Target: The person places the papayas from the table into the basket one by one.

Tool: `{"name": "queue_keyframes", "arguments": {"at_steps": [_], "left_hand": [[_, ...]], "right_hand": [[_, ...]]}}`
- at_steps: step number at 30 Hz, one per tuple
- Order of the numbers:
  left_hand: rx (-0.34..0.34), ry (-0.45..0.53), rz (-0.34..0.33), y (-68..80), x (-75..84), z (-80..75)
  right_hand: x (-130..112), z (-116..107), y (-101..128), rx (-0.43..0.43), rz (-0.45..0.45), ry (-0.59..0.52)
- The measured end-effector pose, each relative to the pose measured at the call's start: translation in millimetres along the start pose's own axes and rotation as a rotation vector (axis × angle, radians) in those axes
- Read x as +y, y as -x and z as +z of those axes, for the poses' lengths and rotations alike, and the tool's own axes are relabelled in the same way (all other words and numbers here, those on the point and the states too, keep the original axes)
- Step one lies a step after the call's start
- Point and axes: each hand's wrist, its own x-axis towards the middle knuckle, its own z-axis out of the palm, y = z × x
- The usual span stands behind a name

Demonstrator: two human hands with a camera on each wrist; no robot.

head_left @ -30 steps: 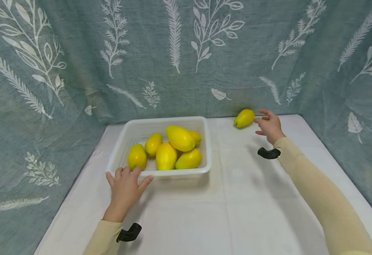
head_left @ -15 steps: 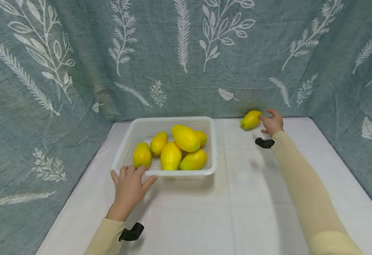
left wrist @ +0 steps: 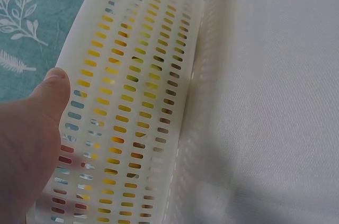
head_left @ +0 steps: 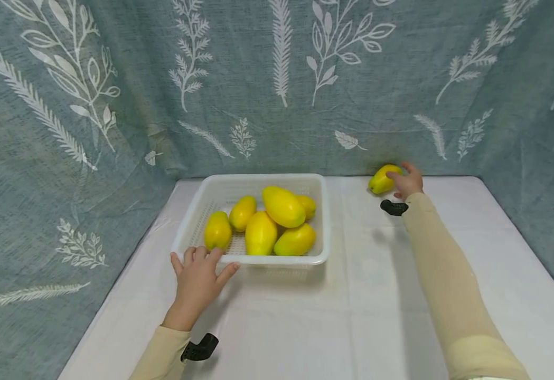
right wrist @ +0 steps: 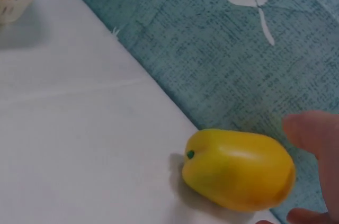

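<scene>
The basket (head_left: 324,221) sits on the table (head_left: 353,316) with fruits (head_left: 267,221) in it. One fruit (head_left: 382,180) lies to its right, by the curtain (head_left: 277,79).

No readable words, labels, brand names, numbers or signs anywhere, none on the white basket (head_left: 321,221), none on the yellow fruit (head_left: 382,178), only white leaf prints on the teal cloth (head_left: 277,79)

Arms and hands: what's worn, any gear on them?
Both hands, left hand and right hand, are bare with no gloves. Long, close-fitting beige sleeves cover both arms to the wrist. A small black mount sits under each wrist.
</scene>
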Motion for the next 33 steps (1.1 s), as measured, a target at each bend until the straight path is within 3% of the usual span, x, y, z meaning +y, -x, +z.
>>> {"name": "queue_keyframes", "arguments": {"at_steps": [7, 12, 16, 25, 27, 33], "left_hand": [[0.019, -0.001, 0.004, 3.4, -1.9, -0.1], [0.025, 0.005, 0.010, 5.8, -0.7, 2.1], [0.030, 0.011, 0.009, 7.3, 1.0, 2.5], [0.041, 0.013, 0.015, 5.6, 1.5, 2.2], [0.039, 0.013, 0.014, 5.0, 1.2, 2.0], [0.040, 0.008, 0.008, 3.8, -2.1, 1.1]], "right_hand": [[2.4, 11.7, -3.7, -0.123, 0.001, 0.108], [6.8, 13.5, -4.0, -0.134, -0.006, 0.166], [14.2, 15.1, -5.7, -0.083, -0.042, 0.131], [21.7, 31.7, 1.6, 0.189, -0.134, 0.095], [22.7, 34.5, 0.7, 0.207, -0.134, 0.094], [23.8, 40.3, -3.5, 0.149, -0.119, 0.105]]}}
